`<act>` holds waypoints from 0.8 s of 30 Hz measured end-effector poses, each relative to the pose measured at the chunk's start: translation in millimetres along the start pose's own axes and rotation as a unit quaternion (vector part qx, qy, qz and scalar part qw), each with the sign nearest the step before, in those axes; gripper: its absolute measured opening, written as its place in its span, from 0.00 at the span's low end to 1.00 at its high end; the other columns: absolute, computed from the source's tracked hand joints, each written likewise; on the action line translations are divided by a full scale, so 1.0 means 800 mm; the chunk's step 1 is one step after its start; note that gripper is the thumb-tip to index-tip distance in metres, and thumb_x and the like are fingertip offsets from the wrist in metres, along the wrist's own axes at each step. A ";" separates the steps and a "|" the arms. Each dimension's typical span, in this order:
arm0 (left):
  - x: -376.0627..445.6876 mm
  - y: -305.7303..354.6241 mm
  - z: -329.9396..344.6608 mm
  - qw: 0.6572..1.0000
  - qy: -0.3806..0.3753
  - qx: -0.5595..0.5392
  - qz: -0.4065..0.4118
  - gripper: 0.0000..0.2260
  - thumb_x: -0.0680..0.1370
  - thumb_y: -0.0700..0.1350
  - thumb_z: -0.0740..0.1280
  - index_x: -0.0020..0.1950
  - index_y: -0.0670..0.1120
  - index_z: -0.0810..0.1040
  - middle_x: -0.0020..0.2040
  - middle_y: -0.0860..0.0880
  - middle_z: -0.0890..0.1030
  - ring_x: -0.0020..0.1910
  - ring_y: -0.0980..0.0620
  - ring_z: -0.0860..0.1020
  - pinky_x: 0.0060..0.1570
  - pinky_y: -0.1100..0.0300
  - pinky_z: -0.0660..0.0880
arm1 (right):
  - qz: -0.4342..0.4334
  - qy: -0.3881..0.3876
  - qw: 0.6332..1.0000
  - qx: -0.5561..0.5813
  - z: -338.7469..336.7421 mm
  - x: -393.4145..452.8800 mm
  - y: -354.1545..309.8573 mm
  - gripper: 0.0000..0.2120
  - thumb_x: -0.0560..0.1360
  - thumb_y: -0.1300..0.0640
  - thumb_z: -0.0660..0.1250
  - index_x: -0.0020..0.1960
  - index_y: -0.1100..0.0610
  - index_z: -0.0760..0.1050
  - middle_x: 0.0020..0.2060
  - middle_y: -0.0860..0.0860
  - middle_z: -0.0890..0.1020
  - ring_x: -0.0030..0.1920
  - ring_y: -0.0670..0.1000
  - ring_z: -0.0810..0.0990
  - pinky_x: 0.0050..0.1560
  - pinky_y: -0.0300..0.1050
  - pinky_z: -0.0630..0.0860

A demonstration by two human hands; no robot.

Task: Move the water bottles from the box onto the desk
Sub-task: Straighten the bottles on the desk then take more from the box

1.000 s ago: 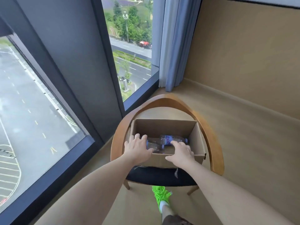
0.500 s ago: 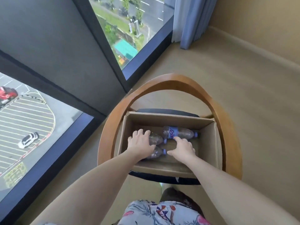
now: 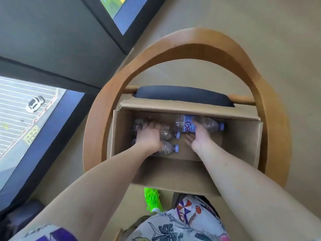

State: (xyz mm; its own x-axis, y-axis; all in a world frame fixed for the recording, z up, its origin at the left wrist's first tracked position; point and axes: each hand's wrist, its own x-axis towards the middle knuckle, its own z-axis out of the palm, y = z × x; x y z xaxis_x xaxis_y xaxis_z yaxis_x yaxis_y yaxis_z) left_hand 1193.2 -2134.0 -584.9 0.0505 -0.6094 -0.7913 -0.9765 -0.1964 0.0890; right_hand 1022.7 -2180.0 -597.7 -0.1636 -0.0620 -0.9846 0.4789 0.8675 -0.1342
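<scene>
Now, down at the bottom of the frame both forearms reach forward over the near wall of the cardboard box [image 3: 173,173], which sits on the wooden chair [image 3: 271,94]. Just past that wall, at centre left, a clear bottle [image 3: 167,148] lies on its side, blue cap pointing right. The left hand [image 3: 149,136] is draped over it and over a second clear bottle [image 3: 166,133] just beyond, fingers curled down onto the plastic; whether it truly grips either one, I cannot tell. Right of centre, the right hand [image 3: 198,136] has its palm turned in and fingers reaching up to the labelled bottle [image 3: 198,125], touching its near side, not yet wrapped round it. That bottle lies farthest back, against the far wall, long axis running left to right, cap at the right end. So each hand has its own target straight ahead, and the right must close across the label from the near side. No desk in sight; all the bottles are in the box.
</scene>
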 end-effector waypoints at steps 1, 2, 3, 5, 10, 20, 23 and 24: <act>0.007 -0.001 0.004 1.000 -0.004 0.013 0.007 0.30 0.77 0.53 0.71 0.77 0.49 0.67 0.76 0.45 0.68 0.77 0.40 0.61 0.76 0.44 0.57 | 0.002 -0.004 1.000 0.023 0.003 0.009 0.001 0.19 0.75 0.52 0.74 0.63 0.54 0.75 0.57 0.54 0.81 0.59 0.57 0.79 0.57 0.53 0.75; 0.015 -0.001 0.007 0.999 -0.007 0.029 0.015 0.29 0.77 0.52 0.71 0.77 0.50 0.67 0.76 0.46 0.68 0.77 0.40 0.60 0.77 0.43 0.55 | 0.003 -0.008 0.999 0.038 0.005 0.017 0.001 0.14 0.75 0.52 0.73 0.58 0.53 0.77 0.56 0.55 0.81 0.57 0.56 0.79 0.60 0.53 0.75; 0.021 -0.001 0.010 0.999 -0.011 0.047 0.024 0.29 0.77 0.52 0.71 0.76 0.50 0.66 0.75 0.46 0.68 0.77 0.40 0.60 0.77 0.42 0.53 | 0.005 -0.012 0.999 0.048 0.006 0.023 0.002 0.09 0.75 0.52 0.72 0.54 0.53 0.78 0.55 0.55 0.81 0.56 0.55 0.79 0.62 0.52 0.75; 0.033 0.000 0.011 0.995 -0.014 0.086 0.044 0.29 0.77 0.50 0.71 0.76 0.52 0.66 0.73 0.45 0.68 0.75 0.39 0.61 0.77 0.40 0.52 | 0.013 -0.024 0.997 0.074 0.006 0.033 0.003 0.06 0.75 0.53 0.72 0.49 0.53 0.78 0.51 0.55 0.81 0.51 0.54 0.80 0.65 0.52 0.74; 0.059 0.004 -0.004 0.982 -0.011 0.170 0.084 0.27 0.76 0.47 0.70 0.75 0.52 0.69 0.72 0.45 0.70 0.72 0.40 0.65 0.75 0.40 0.57 | 0.014 -0.040 0.991 0.129 0.006 0.039 0.002 0.06 0.75 0.58 0.73 0.50 0.57 0.78 0.47 0.57 0.82 0.48 0.56 0.81 0.66 0.56 0.76; 0.025 -0.003 -0.014 0.981 -0.100 0.132 0.105 0.25 0.70 0.47 0.74 0.67 0.53 0.77 0.59 0.46 0.82 0.58 0.42 0.82 0.46 0.53 0.74 | 0.033 -0.074 0.990 0.114 -0.020 0.016 0.012 0.07 0.72 0.57 0.73 0.47 0.58 0.79 0.42 0.56 0.84 0.46 0.57 0.83 0.63 0.57 0.78; 0.009 -0.005 -0.025 0.979 -0.144 0.113 0.093 0.27 0.67 0.48 0.77 0.66 0.51 0.77 0.52 0.47 0.81 0.51 0.43 0.81 0.42 0.56 0.73 | 0.007 -0.101 0.986 0.131 -0.033 0.002 0.018 0.11 0.70 0.61 0.74 0.52 0.60 0.79 0.41 0.58 0.86 0.44 0.59 0.86 0.60 0.62 0.79; 0.002 -0.006 -0.029 0.978 -0.164 0.100 0.088 0.27 0.65 0.49 0.78 0.64 0.51 0.78 0.49 0.48 0.80 0.48 0.44 0.81 0.40 0.58 0.73 | 0.000 -0.112 0.985 0.133 -0.037 -0.005 0.020 0.13 0.70 0.61 0.74 0.54 0.61 0.79 0.42 0.59 0.86 0.44 0.59 0.87 0.59 0.63 0.79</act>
State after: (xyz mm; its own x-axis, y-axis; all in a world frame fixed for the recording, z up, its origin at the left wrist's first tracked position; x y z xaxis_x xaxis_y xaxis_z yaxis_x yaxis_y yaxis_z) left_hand 1202.9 -2152.1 -572.8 -0.1592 -0.3357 -0.9284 -0.9872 0.0623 0.1468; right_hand 1005.3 -2151.0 -592.7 0.0170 -0.1949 -0.9807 0.6926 0.7097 -0.1290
